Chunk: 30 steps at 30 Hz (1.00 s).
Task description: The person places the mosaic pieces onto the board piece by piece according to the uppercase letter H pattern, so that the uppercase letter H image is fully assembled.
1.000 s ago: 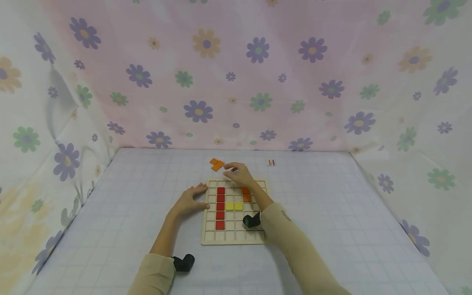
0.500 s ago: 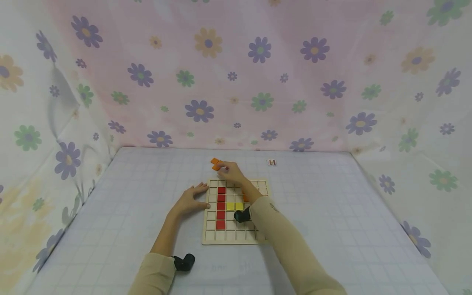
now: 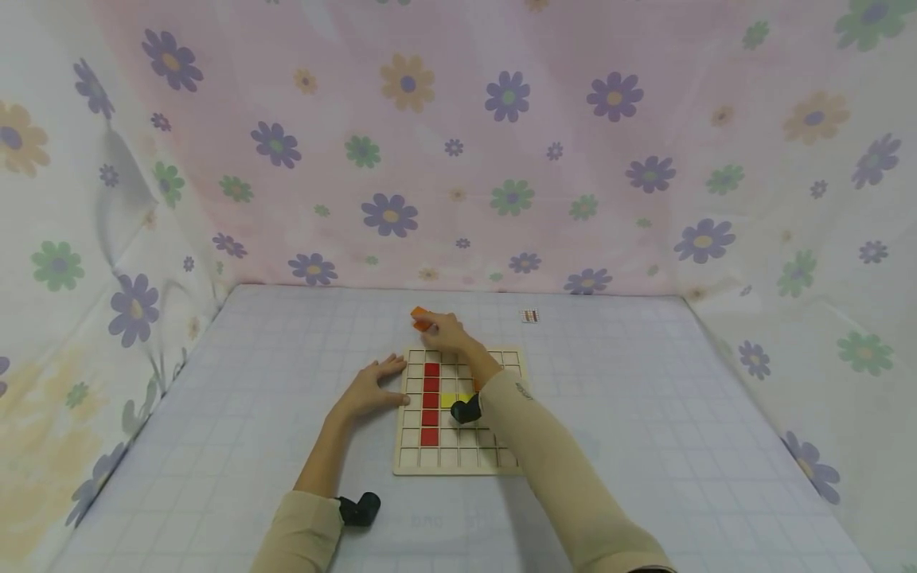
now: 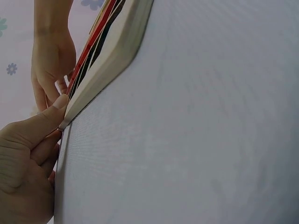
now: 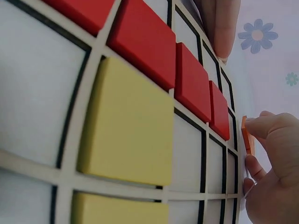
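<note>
My left hand (image 3: 365,395) lies at the left edge of the pale wooden grid board (image 3: 458,471), its thumb and fingertips touching the rim. In the left wrist view, that thumb (image 4: 46,119) rests on the board's edge. Beyond the board's far edge, my right hand (image 3: 446,333) pinches an orange tile piece (image 3: 419,313) between thumb and fingers; the right wrist view shows the orange piece (image 5: 248,136) at the fingertips. A column of red tiles (image 3: 430,417) sits in the grid. Yellow tiles (image 3: 447,400) lie beside it, partly hidden by the right wrist's black device.
A small printed card (image 3: 529,316) lies at the back right of the table. Another orange piece (image 3: 478,384) on the board is mostly hidden by the right forearm. Black devices (image 3: 360,509) are strapped at both wrists. Flower-patterned cloth (image 3: 458,159) hangs behind and at the sides.
My right hand has moved left to the orange piece behind the board and taken hold of it. The right forearm now covers more of the board. The left hand stays put.
</note>
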Tool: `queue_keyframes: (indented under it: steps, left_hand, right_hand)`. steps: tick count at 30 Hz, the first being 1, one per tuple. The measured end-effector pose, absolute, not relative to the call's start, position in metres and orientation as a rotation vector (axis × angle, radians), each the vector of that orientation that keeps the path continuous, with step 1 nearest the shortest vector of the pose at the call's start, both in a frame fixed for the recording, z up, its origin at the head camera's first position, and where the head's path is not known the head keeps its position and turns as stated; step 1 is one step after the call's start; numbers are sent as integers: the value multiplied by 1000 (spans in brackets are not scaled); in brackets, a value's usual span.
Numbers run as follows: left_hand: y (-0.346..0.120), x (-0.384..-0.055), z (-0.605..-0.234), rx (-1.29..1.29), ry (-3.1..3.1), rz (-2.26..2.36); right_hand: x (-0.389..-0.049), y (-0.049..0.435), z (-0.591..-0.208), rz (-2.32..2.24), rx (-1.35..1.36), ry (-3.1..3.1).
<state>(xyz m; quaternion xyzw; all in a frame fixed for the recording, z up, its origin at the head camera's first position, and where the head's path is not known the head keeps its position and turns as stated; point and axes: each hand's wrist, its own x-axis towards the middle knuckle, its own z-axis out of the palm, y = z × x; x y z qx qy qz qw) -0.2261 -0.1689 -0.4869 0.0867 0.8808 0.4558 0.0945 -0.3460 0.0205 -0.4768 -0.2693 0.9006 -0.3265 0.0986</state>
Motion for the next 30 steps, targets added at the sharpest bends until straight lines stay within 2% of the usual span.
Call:
queue_keyframes:
  steps: [6, 13, 22, 30]
  left_hand:
    - [-168, -227, -487, 247, 2611, 1339]
    - [-170, -227, -485, 238, 2610, 1344]
    - [-168, -226, -487, 241, 2611, 1344]
    - [-167, -225, -489, 246, 2624, 1338]
  right_hand:
    - [-344, 32, -476, -1194, -896, 2549]
    - [-340, 44, -477, -1372, -639, 2564]
    - [-339, 43, -487, -1376, -685, 2677]
    - [-338, 42, -488, -1295, -595, 2752]
